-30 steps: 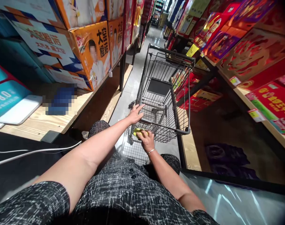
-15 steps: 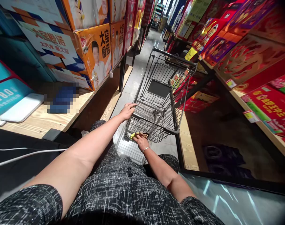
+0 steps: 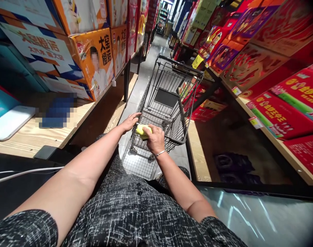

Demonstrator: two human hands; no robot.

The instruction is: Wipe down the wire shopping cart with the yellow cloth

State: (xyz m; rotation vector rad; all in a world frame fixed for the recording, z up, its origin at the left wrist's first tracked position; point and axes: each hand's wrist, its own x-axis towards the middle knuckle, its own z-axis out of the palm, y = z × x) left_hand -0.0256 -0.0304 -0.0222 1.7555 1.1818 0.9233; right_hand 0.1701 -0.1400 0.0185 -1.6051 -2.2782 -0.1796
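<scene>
A dark grey wire shopping cart [image 3: 169, 99] stands in the aisle just in front of me. My left hand [image 3: 130, 122] lies at the cart's near left corner, touching the frame, its fingers stretched forward rather than wrapped round. In my right hand [image 3: 156, 139] is a folded yellow cloth [image 3: 143, 130], pinched between thumb and fingers. The cloth is at the near top bar, close to the left hand; whether it presses on the bar is hard to see. A thin bracelet circles my right wrist.
On the left, a wooden shelf [image 3: 25, 147] bears orange drink cartons [image 3: 100, 65], a white flat device [image 3: 14, 120] and a blurred blue item [image 3: 57, 111]. Red gift boxes [image 3: 272, 113] fill the right shelves. White cables [image 3: 30, 171] cross the lower left.
My right hand has risen with the yellow cloth from low on the cart's near side to its top bar. My left hand stays at the corner. The view has shifted slightly.
</scene>
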